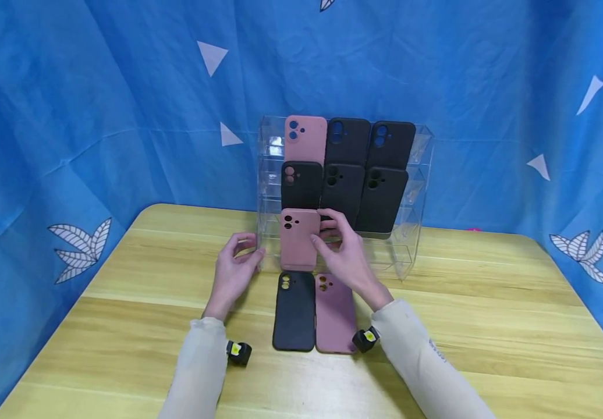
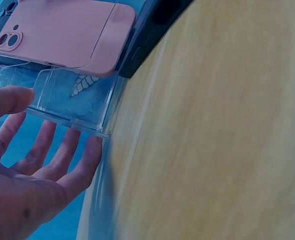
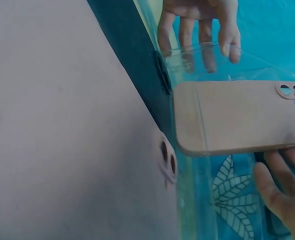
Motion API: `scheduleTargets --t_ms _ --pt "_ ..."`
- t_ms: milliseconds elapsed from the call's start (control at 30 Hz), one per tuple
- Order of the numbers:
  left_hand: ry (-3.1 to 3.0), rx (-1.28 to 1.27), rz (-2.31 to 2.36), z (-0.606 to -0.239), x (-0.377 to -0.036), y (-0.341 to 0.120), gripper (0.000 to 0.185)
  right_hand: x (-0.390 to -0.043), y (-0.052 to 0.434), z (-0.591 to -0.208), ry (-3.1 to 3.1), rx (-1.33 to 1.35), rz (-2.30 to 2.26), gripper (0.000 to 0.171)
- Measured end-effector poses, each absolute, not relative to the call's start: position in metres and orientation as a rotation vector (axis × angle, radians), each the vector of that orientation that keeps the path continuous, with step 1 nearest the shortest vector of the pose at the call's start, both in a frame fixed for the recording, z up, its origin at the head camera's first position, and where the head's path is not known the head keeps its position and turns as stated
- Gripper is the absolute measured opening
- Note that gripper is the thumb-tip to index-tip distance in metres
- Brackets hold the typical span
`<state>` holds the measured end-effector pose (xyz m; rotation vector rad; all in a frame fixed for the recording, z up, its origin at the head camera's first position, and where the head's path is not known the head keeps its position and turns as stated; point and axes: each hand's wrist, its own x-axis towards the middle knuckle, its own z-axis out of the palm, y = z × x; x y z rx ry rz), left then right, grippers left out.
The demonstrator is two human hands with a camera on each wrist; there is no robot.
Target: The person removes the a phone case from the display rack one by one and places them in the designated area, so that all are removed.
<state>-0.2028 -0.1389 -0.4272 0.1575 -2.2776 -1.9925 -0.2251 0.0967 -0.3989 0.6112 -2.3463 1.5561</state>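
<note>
A pink phone case (image 1: 298,244) stands in the lowest tier of a clear stepped display rack (image 2: 62,90), its lower end behind the transparent front lip. My right hand (image 1: 346,253) holds this case by its right edge, thumb in front and fingers behind, as the right wrist view shows. At the rack's left side, my left hand (image 1: 234,270) grips the clear wall, with the thumb on the near side and the fingers beyond it. On the table before the rack lie a black phone case (image 1: 294,314) and another pink phone case (image 1: 334,317), side by side.
Higher tiers carry a pink case (image 1: 305,139) at top left and several black cases (image 1: 347,139) in two rows. The wooden table (image 1: 464,326) ends against a blue curtain (image 1: 490,87) printed with white shapes. A small black wrist device (image 1: 365,339) overlaps the lying pink case.
</note>
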Motion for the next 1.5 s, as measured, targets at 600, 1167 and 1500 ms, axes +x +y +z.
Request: scheduleTargets --t_ms 600,1167,1500 --pt "-2.266 0.136 -2.001 -0.429 -0.202 -0.139 0.035 -0.234 0.089 -0.409 -2.076 0.577 1.842 0.042" --pt "-2.27 0.15 -2.015 -0.426 -0.201 -0.139 0.035 -0.231 0.091 -0.386 -2.025 0.641 1.821 0.041" --pt "-2.265 0.151 -2.009 -0.427 -0.201 -0.139 0.035 -0.229 0.101 -0.383 -2.047 0.625 1.838 0.046"
